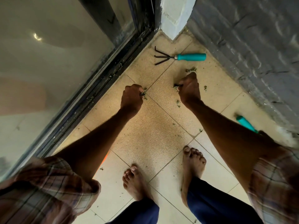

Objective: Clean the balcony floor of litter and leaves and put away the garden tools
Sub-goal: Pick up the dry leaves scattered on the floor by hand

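Closest to the camera, at 6 o'clock, two bare feet (192, 164) stand on the tiled balcony floor (153, 139), with dark blue trouser legs (215, 206) below them. Plaid sleeves (53, 183) are rolled up at 7 and 4 o'clock, and both bare forearms reach up toward the middle.

Moving out, the left hand (131, 97) is just left of centre, fingers curled tight, pinching some dark leaf bits (142, 94) that poke out at the fingertips, right down at the floor. The right hand (189, 89) sits a bit to the right of it, also curled into a fist round its own tuft, with one finger stretched toward 12. The two hands are apart, with a tile joint running between them.

Loose scraps (205, 88) are scattered around the right hand, with a bigger clump just past its fingertip and a few more down along the forearm. At 3 o'clock a teal handle (245, 123) peeks out from behind the right forearm, near the grey wall (242, 46); can't tell what tool it belongs to.

Further out, around 12 to 1 o'clock, the hand rake (178, 57) lies flat on the floor, teal handle pointing right, black prongs pointing at the dark door track (113, 75). A glass door (56, 54) fills 9 to 11, and a white pillar (174, 16) is in the corner at 12.
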